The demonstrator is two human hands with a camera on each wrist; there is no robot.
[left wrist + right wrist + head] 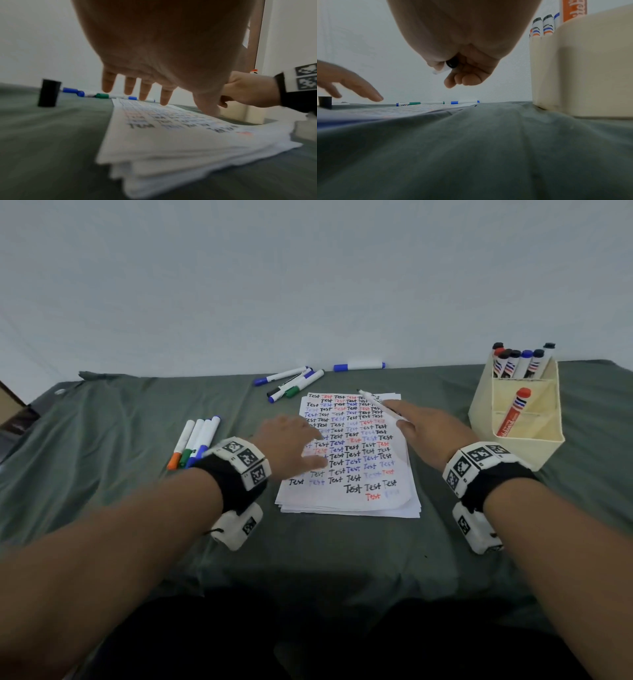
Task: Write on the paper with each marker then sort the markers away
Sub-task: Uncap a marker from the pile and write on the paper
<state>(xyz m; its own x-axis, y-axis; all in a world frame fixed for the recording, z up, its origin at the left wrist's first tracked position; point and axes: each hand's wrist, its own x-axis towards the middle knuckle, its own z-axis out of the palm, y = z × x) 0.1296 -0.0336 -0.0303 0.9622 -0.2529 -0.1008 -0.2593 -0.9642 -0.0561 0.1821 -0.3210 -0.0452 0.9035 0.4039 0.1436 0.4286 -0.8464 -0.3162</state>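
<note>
Head cam: my left hand [291, 445] lies over the left part of the paper stack [356, 501], fingers straight & spread, holding nothing. My right hand [428, 429] grips an uncapped marker [376, 404] w/ the tip pointing away over the paper's far right corner. Cream organizer [541, 446] sits to the right on the green cloth surface [102, 508], several markers upright in its back section, one red marker [513, 410] leaning in the front one. Loose markers lie beyond the paper [294, 383] & four more to its left [197, 441].

Left wrist cam: fingers [130, 86] straight above the paper, thumb near the sheet; contact unclear. A black cap [49, 93] stands on the cloth, left of the paper.

Right wrist cam: fingers [462, 78] curled round the marker's barrel, organizer just right.
</note>
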